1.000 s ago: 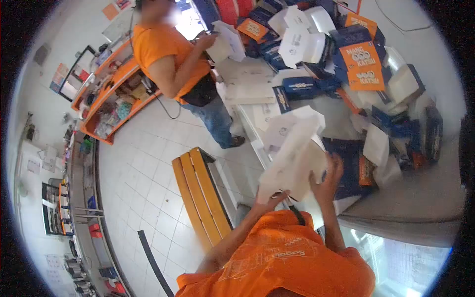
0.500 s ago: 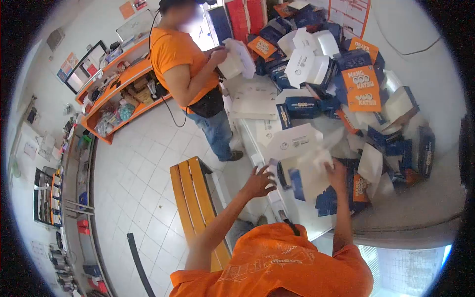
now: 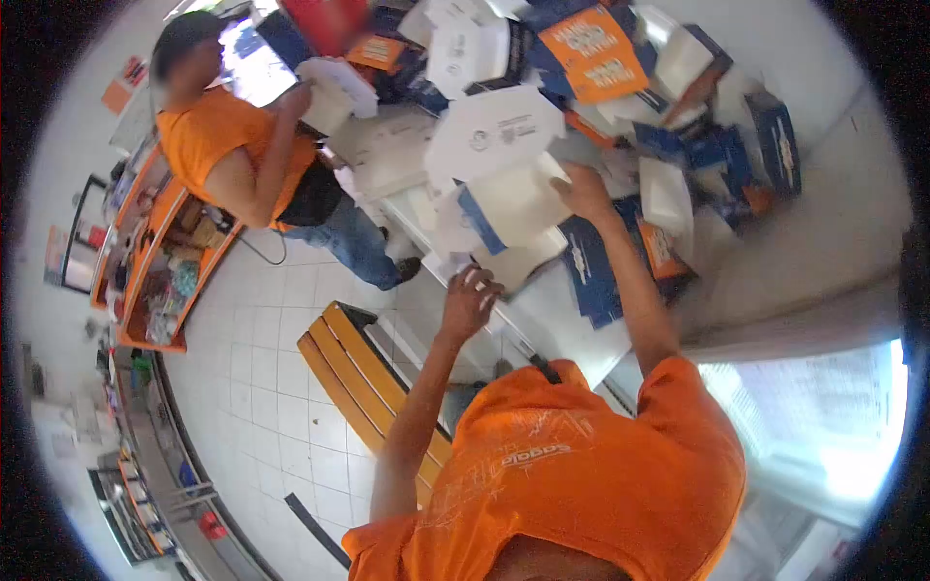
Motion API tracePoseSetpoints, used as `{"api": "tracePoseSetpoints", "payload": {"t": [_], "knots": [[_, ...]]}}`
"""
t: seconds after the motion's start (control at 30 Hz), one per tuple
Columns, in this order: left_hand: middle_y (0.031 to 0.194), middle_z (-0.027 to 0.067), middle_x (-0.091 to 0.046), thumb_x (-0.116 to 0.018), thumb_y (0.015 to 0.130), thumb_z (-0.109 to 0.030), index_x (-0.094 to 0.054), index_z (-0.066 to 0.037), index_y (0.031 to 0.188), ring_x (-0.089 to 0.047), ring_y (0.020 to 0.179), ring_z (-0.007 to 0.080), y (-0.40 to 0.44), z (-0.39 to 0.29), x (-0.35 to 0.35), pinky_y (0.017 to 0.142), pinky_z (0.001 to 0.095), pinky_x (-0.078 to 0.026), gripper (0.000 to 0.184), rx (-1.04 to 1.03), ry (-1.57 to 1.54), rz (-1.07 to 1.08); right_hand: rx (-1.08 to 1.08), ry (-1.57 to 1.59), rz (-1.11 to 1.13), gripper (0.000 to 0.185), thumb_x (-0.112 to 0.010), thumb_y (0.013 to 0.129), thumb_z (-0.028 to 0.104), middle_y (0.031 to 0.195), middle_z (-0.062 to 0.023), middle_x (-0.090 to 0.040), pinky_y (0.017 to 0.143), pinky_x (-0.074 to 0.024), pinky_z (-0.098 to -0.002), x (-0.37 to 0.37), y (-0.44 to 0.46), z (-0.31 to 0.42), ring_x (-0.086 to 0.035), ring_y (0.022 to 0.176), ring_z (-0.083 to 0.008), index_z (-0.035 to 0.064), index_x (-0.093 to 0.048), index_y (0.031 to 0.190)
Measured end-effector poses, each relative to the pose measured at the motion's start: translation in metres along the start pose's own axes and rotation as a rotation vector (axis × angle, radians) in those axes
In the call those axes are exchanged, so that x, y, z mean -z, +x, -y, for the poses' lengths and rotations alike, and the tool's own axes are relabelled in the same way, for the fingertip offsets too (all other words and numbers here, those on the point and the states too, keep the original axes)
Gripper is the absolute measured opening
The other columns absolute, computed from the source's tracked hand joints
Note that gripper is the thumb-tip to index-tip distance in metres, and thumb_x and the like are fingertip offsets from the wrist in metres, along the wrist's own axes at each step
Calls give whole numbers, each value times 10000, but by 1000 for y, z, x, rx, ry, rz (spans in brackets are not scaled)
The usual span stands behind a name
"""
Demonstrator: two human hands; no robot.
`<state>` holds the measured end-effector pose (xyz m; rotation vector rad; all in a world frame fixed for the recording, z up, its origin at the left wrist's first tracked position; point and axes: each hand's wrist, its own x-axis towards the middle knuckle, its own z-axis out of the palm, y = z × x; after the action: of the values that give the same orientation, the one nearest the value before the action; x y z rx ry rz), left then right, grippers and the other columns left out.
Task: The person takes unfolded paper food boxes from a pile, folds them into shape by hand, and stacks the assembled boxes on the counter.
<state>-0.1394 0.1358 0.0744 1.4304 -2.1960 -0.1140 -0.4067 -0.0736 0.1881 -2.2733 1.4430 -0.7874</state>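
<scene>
A white carton (image 3: 518, 208) with its lid raised lies at the front left part of the table, a blue panel showing at its left side. My right hand (image 3: 586, 192) grips the carton's right edge, with the thumb and fingers at its rim. Just below the carton's lower left corner is my left hand (image 3: 472, 298), fingers bent and somewhat apart, with nothing visible in it. The open lid (image 3: 494, 134) shows small dark print. Beside my right forearm lies a flat dark blue carton (image 3: 593, 271).
Blue, white and orange cartons (image 3: 596, 53) are heaped across the table (image 3: 775, 261). Flat white cartons (image 3: 387, 155) lie at the table's left. A co-worker in an orange shirt (image 3: 218, 145) stands there holding a white carton (image 3: 339, 87). A wooden bench (image 3: 363, 378) stands on the floor.
The carton has turned from being held in both hands to lying lid-up, with the blue panel showing. My left hand let go and then moved back near its corner. The camera view has shifted.
</scene>
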Motion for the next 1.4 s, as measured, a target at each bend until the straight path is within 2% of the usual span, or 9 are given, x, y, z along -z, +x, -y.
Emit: {"api": "tracePoseSetpoints", "payload": {"t": [0.13,0.23,0.53,0.77,0.97,1.03,1.1,1.2,1.4], "knots": [[1084,77,-678,-762,788,-202,-793,-182,841,-551,1159,317,12,-14,13,1008,508,-406,65,12,123,-95,29,-43,231,450,-691,859,218,1169,-226,-673,970,-497,-507,-39,-21,-6,-634,1099,-434,38,-627,1267],[992,47,-710,-783,770,-185,-789,-177,833,-575,1109,285,6,-19,14,980,500,-412,64,-32,204,-64,-29,-142,366,439,-675,855,169,1185,-223,-671,957,-510,-518,-45,-31,12,-643,1104,-416,38,-622,1271],[859,-51,-745,-850,740,-271,-763,-177,770,-630,961,200,10,-37,8,922,434,-421,131,60,108,-346,-49,-397,253,446,-666,794,25,1133,-193,-669,893,-549,-463,-70,-21,11,-658,1086,-364,2,-524,1217],[856,-40,-756,-853,736,-326,-770,-175,773,-632,925,185,16,-30,26,904,428,-412,177,118,-86,-210,-99,-397,337,536,-688,790,33,1217,-202,-629,933,-531,-460,-73,-22,6,-624,1156,-341,19,-462,1276],[867,-57,-752,-839,742,-298,-774,-209,771,-625,967,181,19,-27,34,923,462,-390,114,84,-35,-162,338,-265,-187,534,-719,845,204,1167,-213,-607,977,-454,-487,-37,-50,52,-573,1140,-375,20,-487,1289],[875,-62,-752,-838,731,-279,-775,-225,769,-621,981,181,21,-37,47,928,478,-383,92,83,-69,-143,375,141,182,519,-705,875,290,1156,-204,-610,958,-449,-496,-46,-78,59,-582,1111,-381,21,-519,1279],[877,-68,-749,-840,712,-273,-767,-232,763,-618,974,183,18,-33,37,926,490,-379,98,80,-54,-175,339,8,674,443,-678,900,280,1143,-214,-624,960,-457,-491,-16,-104,104,-603,1094,-383,2,-547,1218],[859,-74,-738,-838,699,-265,-752,-235,753,-614,955,188,17,-38,39,921,504,-375,106,81,-77,-176,451,-90,394,305,-638,910,243,905,-200,-677,849,-495,-505,-51,-140,92,-664,894,-401,-25,-598,1049],[860,-77,-713,-834,700,-281,-724,-218,730,-602,943,205,10,-44,24,930,511,-360,130,101,-87,-217,260,-222,542,214,-624,877,112,888,-222,-679,810,-525,-494,-59,-140,103,-675,893,-397,-25,-577,1035]]}}
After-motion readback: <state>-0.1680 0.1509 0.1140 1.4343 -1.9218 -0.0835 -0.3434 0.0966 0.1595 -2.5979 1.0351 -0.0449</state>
